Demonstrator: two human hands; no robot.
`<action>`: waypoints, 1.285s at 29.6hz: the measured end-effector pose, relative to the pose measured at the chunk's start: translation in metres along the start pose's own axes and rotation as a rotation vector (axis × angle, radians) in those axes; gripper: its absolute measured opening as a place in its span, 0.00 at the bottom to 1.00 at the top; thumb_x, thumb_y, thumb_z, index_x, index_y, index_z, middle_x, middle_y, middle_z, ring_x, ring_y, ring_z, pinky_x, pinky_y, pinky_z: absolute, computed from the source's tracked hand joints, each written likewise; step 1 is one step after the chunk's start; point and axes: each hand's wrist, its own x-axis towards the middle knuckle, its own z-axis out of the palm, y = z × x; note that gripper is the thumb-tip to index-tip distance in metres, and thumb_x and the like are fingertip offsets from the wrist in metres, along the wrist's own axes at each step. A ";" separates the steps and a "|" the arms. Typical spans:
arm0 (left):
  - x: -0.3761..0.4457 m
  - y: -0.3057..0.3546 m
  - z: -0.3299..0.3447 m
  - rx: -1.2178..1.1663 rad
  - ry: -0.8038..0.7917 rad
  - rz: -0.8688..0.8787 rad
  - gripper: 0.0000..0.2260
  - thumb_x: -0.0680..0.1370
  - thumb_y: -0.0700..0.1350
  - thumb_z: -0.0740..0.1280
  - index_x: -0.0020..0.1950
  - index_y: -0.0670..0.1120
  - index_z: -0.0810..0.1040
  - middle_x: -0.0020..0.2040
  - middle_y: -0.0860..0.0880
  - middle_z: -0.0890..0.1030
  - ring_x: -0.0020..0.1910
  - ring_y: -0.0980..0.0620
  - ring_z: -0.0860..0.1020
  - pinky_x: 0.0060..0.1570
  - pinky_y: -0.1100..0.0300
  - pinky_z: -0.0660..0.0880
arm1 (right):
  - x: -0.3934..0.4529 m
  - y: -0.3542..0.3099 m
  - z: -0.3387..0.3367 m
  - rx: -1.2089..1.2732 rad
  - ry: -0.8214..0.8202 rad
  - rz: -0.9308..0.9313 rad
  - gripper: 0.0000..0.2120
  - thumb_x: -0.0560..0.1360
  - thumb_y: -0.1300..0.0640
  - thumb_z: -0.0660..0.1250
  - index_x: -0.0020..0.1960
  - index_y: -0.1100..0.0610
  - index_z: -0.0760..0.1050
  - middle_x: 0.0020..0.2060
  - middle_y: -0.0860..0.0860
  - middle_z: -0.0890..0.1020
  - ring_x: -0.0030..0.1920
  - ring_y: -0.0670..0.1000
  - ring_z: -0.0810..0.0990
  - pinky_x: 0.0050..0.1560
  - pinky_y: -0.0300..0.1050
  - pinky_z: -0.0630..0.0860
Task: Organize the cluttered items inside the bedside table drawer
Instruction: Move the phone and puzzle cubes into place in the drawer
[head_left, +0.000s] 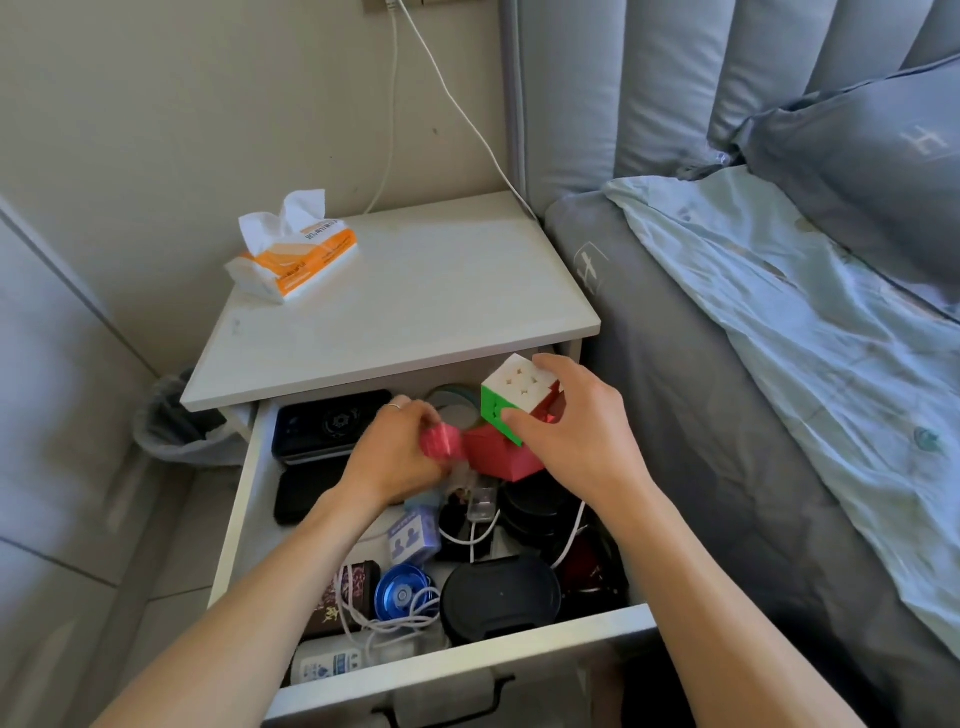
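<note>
Right grip (566, 431) holds cube (511, 395); left grip (400, 447) holds pink wad (441, 441).

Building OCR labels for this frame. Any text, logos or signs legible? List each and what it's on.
"H": large pale letter on the grey pillow.
Tissue pack: orange print, too blurred to read.
Purple card box: two figure icons, text unreadable.
Dark box in the drawer: pale characters, unreadable.
White bottle: blue label, too blurred.
</note>
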 end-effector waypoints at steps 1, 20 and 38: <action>-0.006 -0.001 -0.005 -0.062 0.038 -0.031 0.15 0.66 0.49 0.77 0.47 0.54 0.75 0.47 0.55 0.74 0.46 0.55 0.76 0.41 0.65 0.70 | 0.001 0.000 0.000 -0.001 -0.011 -0.006 0.31 0.69 0.48 0.76 0.69 0.46 0.70 0.56 0.40 0.74 0.56 0.42 0.74 0.53 0.45 0.80; -0.125 -0.042 -0.106 -0.743 -0.007 -0.364 0.17 0.70 0.38 0.77 0.58 0.49 0.82 0.50 0.49 0.86 0.53 0.53 0.83 0.57 0.56 0.76 | -0.036 -0.028 0.090 -0.129 -0.672 -0.232 0.27 0.71 0.53 0.74 0.66 0.44 0.69 0.62 0.44 0.74 0.59 0.44 0.74 0.52 0.40 0.78; -0.132 -0.054 -0.070 -0.463 -0.191 -0.211 0.22 0.70 0.48 0.79 0.60 0.57 0.76 0.57 0.58 0.81 0.59 0.60 0.78 0.63 0.50 0.75 | -0.048 -0.033 0.106 -0.066 -0.724 -0.253 0.25 0.72 0.48 0.74 0.66 0.47 0.72 0.55 0.39 0.79 0.56 0.37 0.76 0.55 0.34 0.74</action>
